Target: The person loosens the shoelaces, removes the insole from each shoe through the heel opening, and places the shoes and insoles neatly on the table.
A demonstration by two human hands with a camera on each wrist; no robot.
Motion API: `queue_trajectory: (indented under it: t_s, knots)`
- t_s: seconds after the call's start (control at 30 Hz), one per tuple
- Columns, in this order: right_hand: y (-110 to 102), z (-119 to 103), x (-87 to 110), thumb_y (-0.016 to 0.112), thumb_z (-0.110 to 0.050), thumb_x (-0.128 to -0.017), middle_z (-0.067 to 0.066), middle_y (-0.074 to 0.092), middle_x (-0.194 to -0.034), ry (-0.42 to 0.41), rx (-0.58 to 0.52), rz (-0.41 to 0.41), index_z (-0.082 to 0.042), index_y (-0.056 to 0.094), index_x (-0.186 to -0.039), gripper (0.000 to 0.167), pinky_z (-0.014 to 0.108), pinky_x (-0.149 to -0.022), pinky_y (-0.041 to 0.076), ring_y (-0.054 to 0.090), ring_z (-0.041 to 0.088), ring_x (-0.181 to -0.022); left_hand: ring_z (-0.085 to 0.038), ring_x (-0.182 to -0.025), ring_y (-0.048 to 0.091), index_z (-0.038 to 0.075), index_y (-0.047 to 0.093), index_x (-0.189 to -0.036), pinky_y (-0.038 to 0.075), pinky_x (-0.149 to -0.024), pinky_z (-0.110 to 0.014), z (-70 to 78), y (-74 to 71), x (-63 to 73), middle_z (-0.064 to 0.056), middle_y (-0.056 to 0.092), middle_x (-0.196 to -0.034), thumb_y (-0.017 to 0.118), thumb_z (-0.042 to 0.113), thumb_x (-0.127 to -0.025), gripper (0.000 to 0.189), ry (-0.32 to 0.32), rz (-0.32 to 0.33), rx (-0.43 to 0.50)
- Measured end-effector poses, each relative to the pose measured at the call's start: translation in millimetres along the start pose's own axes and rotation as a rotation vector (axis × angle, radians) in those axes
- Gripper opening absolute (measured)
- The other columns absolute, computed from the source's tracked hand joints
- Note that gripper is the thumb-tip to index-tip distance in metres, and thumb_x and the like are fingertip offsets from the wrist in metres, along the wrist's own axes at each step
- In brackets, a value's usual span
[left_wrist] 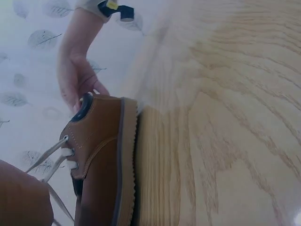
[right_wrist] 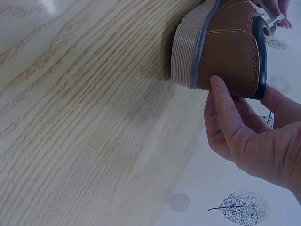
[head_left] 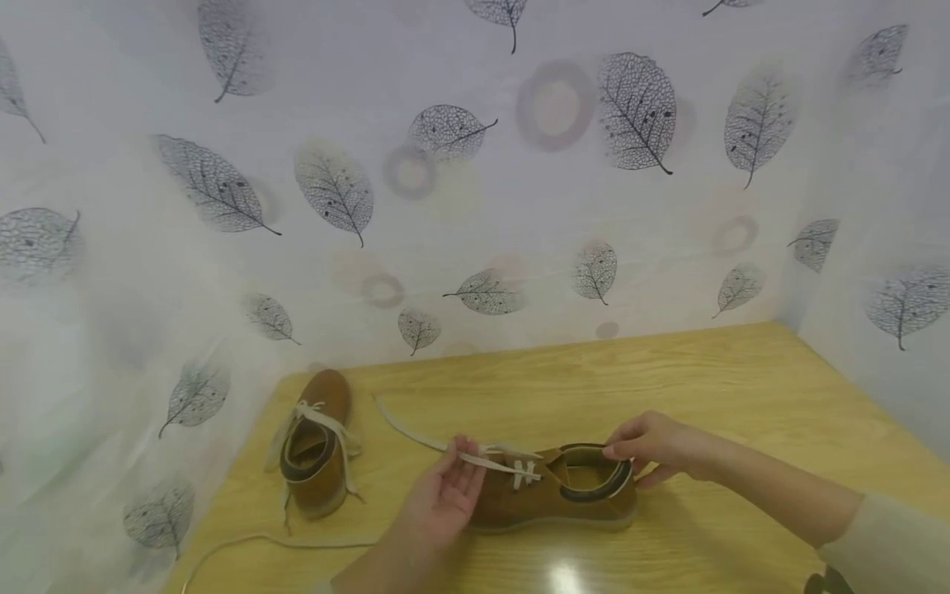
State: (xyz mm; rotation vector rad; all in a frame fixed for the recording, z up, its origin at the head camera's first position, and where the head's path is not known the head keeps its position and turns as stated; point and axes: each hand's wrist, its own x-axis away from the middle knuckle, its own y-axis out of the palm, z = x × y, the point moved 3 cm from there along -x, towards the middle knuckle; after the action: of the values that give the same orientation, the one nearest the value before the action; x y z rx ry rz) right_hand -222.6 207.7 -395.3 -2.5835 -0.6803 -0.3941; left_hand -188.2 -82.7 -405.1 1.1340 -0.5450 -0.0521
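On the wood-grain desk [head_left: 742, 388], the brown lace-up shoe [head_left: 549, 505] stood threaded but untied. Left hand [head_left: 445, 497] pinched its lace [head_left: 497, 465]; right hand [head_left: 659, 445] gripped the heel [right_wrist: 230, 61].

Shoe [head_left: 557, 507] toe hidden behind left hand [head_left: 445, 499]

Shoe [head_left: 552, 502], one: brown, pale-stitched, dark collar, pale ridged sole; upright, sole down, heel pinched by the right hand [head_left: 659, 447], toe partly hidden behind the left hand [head_left: 449, 495]. Shoelace [head_left: 499, 465], cream (flat type): threaded through eyelets, untied, one strand between the left hand's fingers.
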Motion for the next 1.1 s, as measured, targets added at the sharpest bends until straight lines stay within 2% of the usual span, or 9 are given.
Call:
queue_trajectory:
  t_s: [0.47, 0.53, 0.73, 0.83, 1.0, 1.1]
  knots:
    - [0.4, -3.5, -1.2, 0.060, -0.017, -0.092, 0.005, 0.066, -0.083, -0.005, 0.015, 0.005, 0.008, 0.061, -0.113, 0.033, 0.039, -0.073, 0.058, 0.063, 0.018, -0.077, -0.020, -0.084, 0.067, 0.001, 0.067, -0.086, 0.050, -0.092, -0.024, 49.9, -19.3, 13.5, -0.011, 0.069, -0.086, 0.053, 0.013, -0.095, 0.020, 0.034, -0.044, 0.329]
    - [0.5, -3.5, -0.8, 0.060, -0.018, -0.092, 0.005, 0.066, -0.083, -0.006, 0.018, 0.005, 0.008, 0.061, -0.114, 0.034, 0.039, -0.073, 0.058, 0.063, 0.018, -0.077, -0.021, -0.083, 0.067, 0.001, 0.067, -0.087, 0.050, -0.090, -0.024, 56.8, -23.0, 16.6, -0.011, 0.069, -0.087, 0.053, 0.012, -0.095, 0.019, 0.033, -0.031, 0.378]
    - [1.1, -3.5, 0.3, 0.060, -0.019, -0.092, 0.004, 0.067, -0.083, -0.011, 0.023, 0.001, 0.008, 0.061, -0.113, 0.034, 0.040, -0.073, 0.058, 0.064, 0.018, -0.077, -0.021, -0.084, 0.066, 0.002, 0.065, -0.088, 0.051, -0.090, -0.024, 76.9, -35.1, 26.3, -0.011, 0.068, -0.087, 0.055, 0.011, -0.093, 0.015, 0.050, 0.029, 0.429]
    - [0.8, -2.9, 0.1, 0.060, -0.019, -0.092, 0.004, 0.067, -0.083, -0.008, 0.029, 0.004, 0.007, 0.061, -0.113, 0.033, 0.040, -0.073, 0.058, 0.064, 0.018, -0.077, -0.022, -0.083, 0.067, 0.000, 0.065, -0.085, 0.052, -0.088, -0.026, 85.7, -39.1, 31.3, -0.012, 0.069, -0.085, 0.055, 0.012, -0.093, 0.018, 0.058, 0.012, 0.417]
    - [1.6, -3.2, -1.6, 0.061, -0.018, -0.092, 0.005, 0.066, -0.083, -0.004, 0.037, 0.017, 0.006, 0.063, -0.112, 0.031, 0.039, -0.073, 0.059, 0.062, 0.018, -0.077, -0.023, -0.081, 0.067, -0.001, 0.065, -0.084, 0.053, -0.087, -0.030, 104.8, -44.1, 39.5, -0.012, 0.069, -0.083, 0.054, 0.015, -0.094, 0.022, 0.069, -0.053, 0.437]
    - [2.6, -4.2, -2.2, 0.061, -0.017, -0.091, 0.005, 0.065, -0.082, 0.009, 0.038, 0.030, 0.005, 0.063, -0.111, 0.029, 0.038, -0.072, 0.059, 0.061, 0.018, -0.076, -0.022, -0.080, 0.067, 0.002, 0.067, -0.084, 0.053, -0.087, -0.032, 119.0, -49.5, 44.5, -0.011, 0.070, -0.084, 0.056, 0.016, -0.093, 0.020, 0.078, -0.038, 0.482]
